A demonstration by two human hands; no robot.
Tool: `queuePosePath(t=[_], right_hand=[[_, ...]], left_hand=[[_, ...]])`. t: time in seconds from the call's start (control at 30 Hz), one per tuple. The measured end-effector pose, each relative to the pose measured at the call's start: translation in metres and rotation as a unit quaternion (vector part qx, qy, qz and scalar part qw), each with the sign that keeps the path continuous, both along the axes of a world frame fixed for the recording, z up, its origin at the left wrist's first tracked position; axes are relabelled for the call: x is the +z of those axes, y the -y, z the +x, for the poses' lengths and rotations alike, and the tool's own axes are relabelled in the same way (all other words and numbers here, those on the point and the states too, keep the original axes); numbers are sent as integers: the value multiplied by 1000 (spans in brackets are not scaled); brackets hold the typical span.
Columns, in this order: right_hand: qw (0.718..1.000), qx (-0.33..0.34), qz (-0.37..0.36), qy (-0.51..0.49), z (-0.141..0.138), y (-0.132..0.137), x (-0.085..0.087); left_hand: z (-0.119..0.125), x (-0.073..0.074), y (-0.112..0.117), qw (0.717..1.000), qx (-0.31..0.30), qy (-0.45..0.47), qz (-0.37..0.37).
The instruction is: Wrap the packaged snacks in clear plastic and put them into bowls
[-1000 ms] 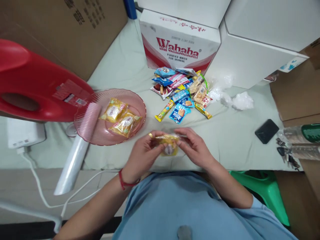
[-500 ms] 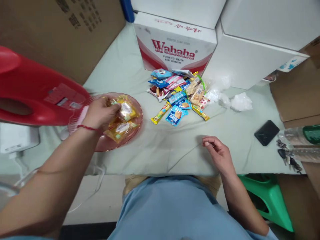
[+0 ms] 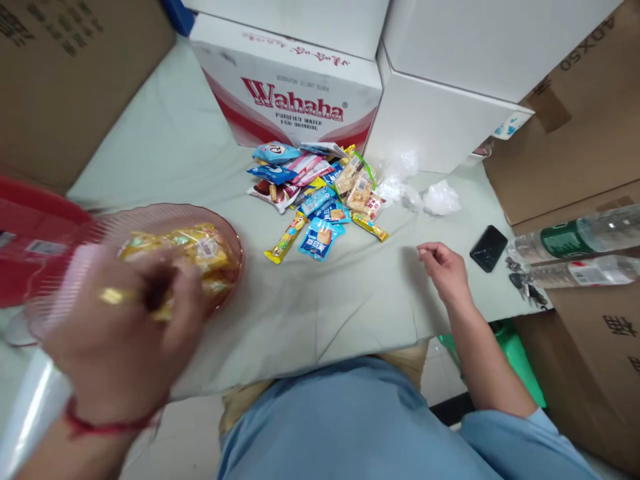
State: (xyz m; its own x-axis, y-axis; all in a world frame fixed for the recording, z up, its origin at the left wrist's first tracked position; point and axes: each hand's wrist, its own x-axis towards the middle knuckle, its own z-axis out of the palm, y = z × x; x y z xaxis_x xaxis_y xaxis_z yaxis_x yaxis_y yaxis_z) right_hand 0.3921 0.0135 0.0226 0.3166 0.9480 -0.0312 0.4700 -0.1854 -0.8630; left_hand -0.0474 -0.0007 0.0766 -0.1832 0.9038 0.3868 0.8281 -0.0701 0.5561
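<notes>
Nr bench (image 3: 280, 313) front edge, yellow pkts (image 3: 204, 249) prob. light, crushable; we'd pinch ends; L grip (image 3: 125, 330) blurred, can't tell; R grip (image 3: 445, 271) half-open

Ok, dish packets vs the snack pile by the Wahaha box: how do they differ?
Colour: the dish packets are yellow; the snack pile is mixed, with blue, pink and yellow.
Place: the dish packets lie in the pink dish; the snack pile is on the cloth.
View: the left hand partly hides the dish packets; no hand covers the snack pile.
Shared: both are wrapped.
</notes>
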Motion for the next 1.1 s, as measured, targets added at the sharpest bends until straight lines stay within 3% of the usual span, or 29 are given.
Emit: queuePosePath(t=[0.07,0.13,0.2,0.3,0.4,0.5,0.6,0.73,0.83,0.87,0.97,1.03,1.1], right_hand=[[996,21,-4,88,7,-35,-2],[981,58,-6,183,4,-74,-4],[961,77,9,264,-7,-109,-7],[945,39,11,324,-28,-149,-15],[941,29,-35,336,-40,-173,-20],[934,55,-79,344,-39,-182,-13],[947,39,-40,317,-27,-167,8],[983,-21,97,155,-13,-108,38],[996,-27,86,8,-26,-54,43],[993,-25,60,-96,-35,-39,39],[931,-46,-15,-361,-70,-9,19],[896,-66,-46,-437,-92,0,6],[878,-71,-71,-469,-109,4,-2]], left_hand=[[17,-15,28,984,-173,-16,-32],[30,-35,48,964,-255,-6,-72],[37,-50,60,958,-268,7,-98],[39,-60,70,954,-269,28,-128],[38,-60,74,947,-278,45,-156],[36,-60,75,938,-287,65,-184],[34,-59,73,935,-275,100,-202],[42,-57,60,923,-230,199,-237],[64,-61,37,883,-227,307,-274],[75,-64,27,870,-237,335,-273],[115,-69,3,861,-277,372,-209],[139,-70,-6,875,-295,351,-153],[156,-70,-10,899,-298,307,-98]])
